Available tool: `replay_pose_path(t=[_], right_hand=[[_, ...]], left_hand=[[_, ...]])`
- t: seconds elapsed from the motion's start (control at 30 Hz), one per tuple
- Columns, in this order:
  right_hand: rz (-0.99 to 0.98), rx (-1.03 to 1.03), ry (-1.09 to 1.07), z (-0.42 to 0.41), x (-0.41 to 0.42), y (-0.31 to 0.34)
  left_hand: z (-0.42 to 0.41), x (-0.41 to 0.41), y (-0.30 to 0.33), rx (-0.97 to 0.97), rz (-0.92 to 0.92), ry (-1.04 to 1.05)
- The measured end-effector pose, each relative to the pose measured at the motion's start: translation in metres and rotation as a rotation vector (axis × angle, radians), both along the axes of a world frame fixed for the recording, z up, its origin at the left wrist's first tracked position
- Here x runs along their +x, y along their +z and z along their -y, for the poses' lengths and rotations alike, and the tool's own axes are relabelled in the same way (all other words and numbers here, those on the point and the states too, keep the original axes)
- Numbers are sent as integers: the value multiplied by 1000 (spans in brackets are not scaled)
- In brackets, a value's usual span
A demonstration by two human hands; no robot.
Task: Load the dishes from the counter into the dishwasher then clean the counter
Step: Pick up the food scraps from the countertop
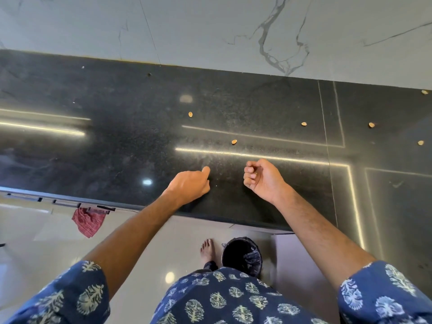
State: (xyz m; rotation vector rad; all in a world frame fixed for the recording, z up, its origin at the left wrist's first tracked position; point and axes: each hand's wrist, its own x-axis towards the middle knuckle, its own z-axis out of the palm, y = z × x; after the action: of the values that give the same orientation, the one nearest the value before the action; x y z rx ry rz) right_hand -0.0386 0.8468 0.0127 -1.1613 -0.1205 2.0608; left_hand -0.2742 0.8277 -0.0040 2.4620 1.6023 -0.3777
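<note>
Black granite surface [117, 141] held scattered shells [234, 141]; left hand [190, 183] pointed a finger down, right hand [261, 176] cupped, contents unclear; sweeping shells toward the bin [242, 256] looked wisest

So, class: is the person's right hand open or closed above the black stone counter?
Closed: the right hand has its fingers curled into the palm above the black stone counter; whether it holds anything cannot be told.

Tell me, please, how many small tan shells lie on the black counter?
6: one mid-counter, one nearer the hands, one right of centre, two further right, one at the far right edge. The right hand may hide more.
</note>
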Motion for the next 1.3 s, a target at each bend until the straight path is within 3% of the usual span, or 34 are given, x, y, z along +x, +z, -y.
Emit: replay_pose_path(t=[0.1, 0.13, 0.2, 0.27, 0.33, 0.4, 0.47, 0.77, 0.93, 1.03, 1.2, 1.3], right_hand=[[73, 2, -7, -15, -5, 3], [126, 13, -10, -23, -8, 4], [314, 73, 20, -42, -15, 6], [698, 244, 162, -61, -21, 8], [1130, 474, 405, -76, -25, 9], [1323, 638, 590, -86, -30, 10], [1351, 709, 689, -95, -33, 8], [1517, 759, 846, -102, -32, -15], [1583, 786, 980, -103, -36, -11], [1554, 763, 940, -103, -38, -8], [1661, 876, 906, -105, -48, -16], [1735, 904, 907, -112, -57, -20]], left_hand=[[-2, -5, -5, -16, 186, 87], [-5, -8, -8, -47, 353, 182], [-12, -12, -10, -105, 863, 501], [-23, -13, -6, -172, 1399, 830], [-35, -14, 3, -254, 1779, 1031], [-45, -17, 9, -356, 1995, 1135], [-53, -21, 8, -452, 2109, 1167], [-64, -37, -14, -636, 2153, 1105], [-89, -43, -10, -684, 1964, 1189], [-106, -50, -8, -602, 1808, 1224], [-138, -63, 0, -494, 1678, 1192], [-160, -71, 2, -406, 1510, 1225]])
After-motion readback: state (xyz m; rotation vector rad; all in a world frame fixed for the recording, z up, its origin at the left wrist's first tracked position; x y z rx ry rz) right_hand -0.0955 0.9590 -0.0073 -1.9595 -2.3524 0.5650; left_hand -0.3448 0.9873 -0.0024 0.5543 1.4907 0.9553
